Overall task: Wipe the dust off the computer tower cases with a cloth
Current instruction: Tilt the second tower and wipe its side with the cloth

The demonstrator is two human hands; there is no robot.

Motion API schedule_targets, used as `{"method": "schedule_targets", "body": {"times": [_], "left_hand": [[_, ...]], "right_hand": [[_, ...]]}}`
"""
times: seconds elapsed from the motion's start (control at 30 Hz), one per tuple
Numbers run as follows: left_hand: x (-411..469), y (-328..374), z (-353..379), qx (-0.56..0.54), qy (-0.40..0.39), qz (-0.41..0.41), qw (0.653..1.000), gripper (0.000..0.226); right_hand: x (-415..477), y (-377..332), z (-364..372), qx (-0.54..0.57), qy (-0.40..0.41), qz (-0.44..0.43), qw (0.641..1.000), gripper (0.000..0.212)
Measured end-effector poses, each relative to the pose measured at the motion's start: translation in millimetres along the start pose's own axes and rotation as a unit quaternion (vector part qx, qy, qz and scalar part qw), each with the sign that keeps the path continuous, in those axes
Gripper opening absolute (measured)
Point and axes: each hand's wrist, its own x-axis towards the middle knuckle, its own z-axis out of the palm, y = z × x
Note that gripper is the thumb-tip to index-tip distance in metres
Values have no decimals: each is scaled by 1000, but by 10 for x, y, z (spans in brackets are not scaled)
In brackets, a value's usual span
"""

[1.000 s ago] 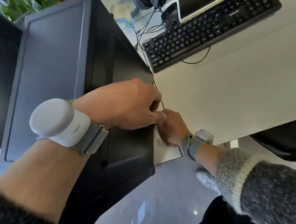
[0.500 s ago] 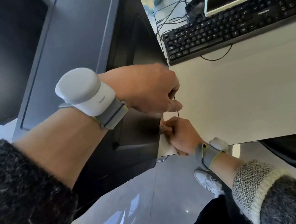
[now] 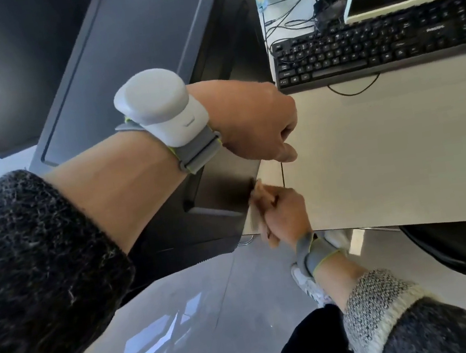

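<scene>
The black tower [image 3: 132,58] stands tight against the worktop [image 3: 388,153] edge; a hard lean could tip it or scrape the worktop. Cables [image 3: 288,26] behind the keyboard [image 3: 381,42] run near its back, so a shove may snag them. The left hand [image 3: 251,122] sits on the tower's top corner w/ fingers curled under, grip hidden. The right hand [image 3: 284,217] is at the narrow gap, fingers [image 3: 259,196] curled & blurred. Cloth can't be made out, so knuckles could get pinched & dust prob. missed.

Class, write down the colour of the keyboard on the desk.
The keyboard is black with pale key legends, seen best in the head view.
</scene>
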Motion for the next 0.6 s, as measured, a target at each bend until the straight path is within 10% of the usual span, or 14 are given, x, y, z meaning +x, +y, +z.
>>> {"method": "schedule_targets", "body": {"times": [0.13, 0.33, 0.6], "left_hand": [[33, -24, 7, 5, 12, 6, 1000, 36], [-6, -6, 13, 15, 18, 5, 1000, 38], [31, 3, 1, 19, 17, 10, 1000, 39]], "right_hand": [[-40, -81, 215, -41, 56, -7, 998, 18], [-590, 137, 290, -121, -123, -44, 984, 14], [-353, -50, 288, -62, -54, 20, 996, 20]]}}
